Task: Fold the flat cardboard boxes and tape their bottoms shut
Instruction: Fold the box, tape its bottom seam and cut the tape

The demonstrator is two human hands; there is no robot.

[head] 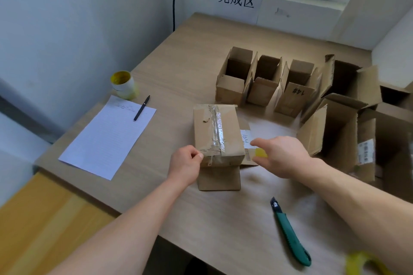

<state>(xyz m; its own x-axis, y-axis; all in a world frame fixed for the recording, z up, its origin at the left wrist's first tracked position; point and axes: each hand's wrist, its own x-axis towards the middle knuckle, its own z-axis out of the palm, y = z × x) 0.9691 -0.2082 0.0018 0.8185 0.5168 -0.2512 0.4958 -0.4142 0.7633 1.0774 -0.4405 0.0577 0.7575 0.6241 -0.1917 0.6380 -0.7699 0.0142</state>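
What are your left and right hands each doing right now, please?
Left hand: fingers curled by the near edge of the taped box; whether they pinch anything cannot be told.
Right hand: grips a yellow object, seemingly a tape roll.

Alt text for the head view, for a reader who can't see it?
A person's left hand pinches the tape running across a cardboard box on a table, while the right hand holds a yellow object beside it. Open boxes stand behind; a green knife lies nearer.
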